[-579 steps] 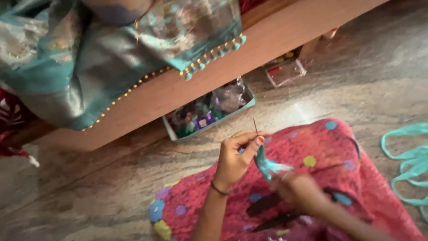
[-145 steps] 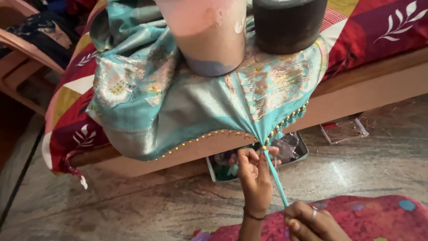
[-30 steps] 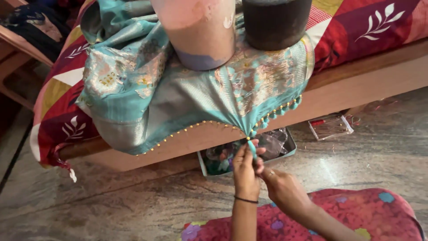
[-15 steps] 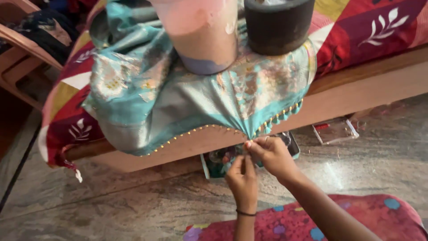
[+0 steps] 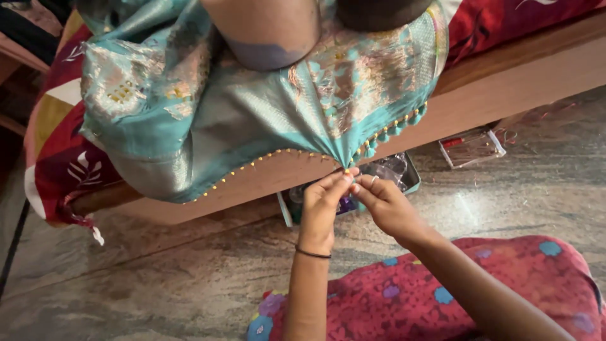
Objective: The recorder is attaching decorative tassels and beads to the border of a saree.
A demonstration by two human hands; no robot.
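Observation:
A teal patterned silk cloth hangs over the wooden bed edge, its lower hem lined with small gold beads and teal tassels. My left hand and my right hand meet at the lowest point of the hem, both pinching the cloth's edge there. A ring shows on my right hand and a dark band circles my left wrist. Any needle or thread between the fingers is too small to make out.
Two heavy cylinders, one pinkish and one dark, weigh the cloth down on the bed. A tray of beads and a clear plastic box lie on the stone floor. My lap wears red flowered fabric.
Both hands have stayed at the hem's lowest point. The right hand has shifted to the right of the left, and the view has moved closer and tilted down.

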